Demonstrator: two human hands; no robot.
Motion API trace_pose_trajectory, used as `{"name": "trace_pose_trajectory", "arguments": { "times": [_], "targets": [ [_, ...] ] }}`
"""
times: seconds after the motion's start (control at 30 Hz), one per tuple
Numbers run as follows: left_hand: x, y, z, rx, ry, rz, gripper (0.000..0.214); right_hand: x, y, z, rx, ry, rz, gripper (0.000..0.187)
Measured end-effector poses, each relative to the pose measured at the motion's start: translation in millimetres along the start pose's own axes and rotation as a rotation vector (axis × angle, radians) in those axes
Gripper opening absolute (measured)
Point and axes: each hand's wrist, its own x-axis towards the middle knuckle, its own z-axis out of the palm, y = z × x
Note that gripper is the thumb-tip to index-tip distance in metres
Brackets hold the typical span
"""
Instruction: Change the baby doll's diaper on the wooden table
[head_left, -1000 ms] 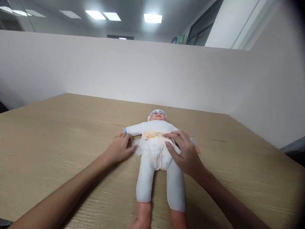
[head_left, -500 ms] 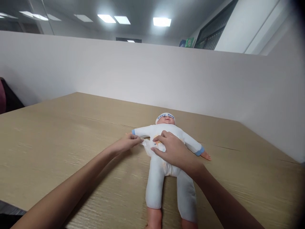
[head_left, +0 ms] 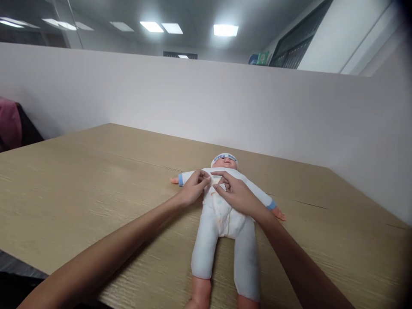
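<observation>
A baby doll in a white suit with blue cuffs lies on its back, head away from me. A white diaper with a printed front wraps its hips and belly. My left hand is closed at the diaper's upper left edge, thumb and fingers pinching its side flap; the fingertips partly hide the flap. Opposite it, my right hand rests on the diaper's front, index finger and thumb stretched apart towards the left fingertips. Its other fingers are curled. Between the hands, the diaper's top edge is partly covered.
The doll lies on a wood-grain table with thin seams across its top. Behind stands a pale partition wall. A pink cloth on a dark chair shows at the far left.
My left hand has moved right and inward, bringing the flap from beside the doll onto its belly. My right hand has shifted slightly, its index finger now stretched out. The view has turned slightly left.
</observation>
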Motion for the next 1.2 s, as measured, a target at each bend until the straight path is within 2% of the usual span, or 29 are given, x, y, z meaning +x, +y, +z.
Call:
{"name": "trace_pose_trajectory", "arguments": {
  "times": [0.07,0.13,0.23,0.3,0.47,0.53,0.6,0.67,0.73,0.8,0.87,0.97,1.1,1.2],
  "targets": [
    [-4.3,-11.2,-2.8,0.079,0.023,0.064,0.041,0.5,1.6,1.0,0.012,0.014,-0.003,0.043],
    [-6.0,-17.9,-4.3,0.121,-0.010,0.105,0.043,0.1,0.6,2.7,-0.004,0.044,0.001,0.043],
    [-2.8,-20.7,-3.4,0.108,-0.064,0.139,0.045,0.5,1.3,5.8,-0.016,0.082,0.010,0.042],
    [0.8,-21.0,-1.7,0.146,-0.048,0.164,0.042,2.4,5.8,8.0,-0.015,0.102,-0.009,0.041],
    [-3.3,-17.7,2.3,0.296,0.137,0.162,0.027,1.3,13.8,7.0,-0.070,0.243,-0.116,0.047],
    [-16.8,-7.6,3.6,0.334,0.239,0.168,0.024,-11.3,7.6,2.8,-0.094,0.309,-0.124,0.050],
    [-38.8,9.4,5.5,0.384,0.267,0.244,0.021,-35.2,-4.0,-1.4,-0.094,0.340,-0.125,0.045],
    [-66.3,29.1,8.1,0.454,0.149,0.370,0.020,-68.2,-17.2,-3.3,-0.042,0.287,-0.131,0.031],
    [-93.4,44.8,11.7,0.561,-0.114,0.448,0.020,-104.2,-26.7,-1.3,0.059,0.140,-0.119,0.017],
    [-113.9,50.6,15.4,0.692,-0.365,0.438,0.020,-135.4,-28.6,3.8,0.102,-0.003,-0.071,0.012],
    [-124.0,45.8,17.9,0.805,-0.457,0.390,0.021,-155.8,-22.1,9.9,0.066,-0.046,-0.027,0.010],
    [-120.5,28.8,17.3,0.844,-0.354,0.307,0.027,-162.6,-5.4,16.0,-0.019,0.029,0.020,0.009],
    [-97.3,14.7,14.4,0.752,-0.165,0.193,0.038,-142.8,5.2,18.2,-0.065,0.105,0.078,0.025],
    [-81.0,13.2,16.1,0.720,-0.128,0.111,0.041,-124.5,3.0,21.1,-0.162,0.113,0.093,0.010]
  ]
}}
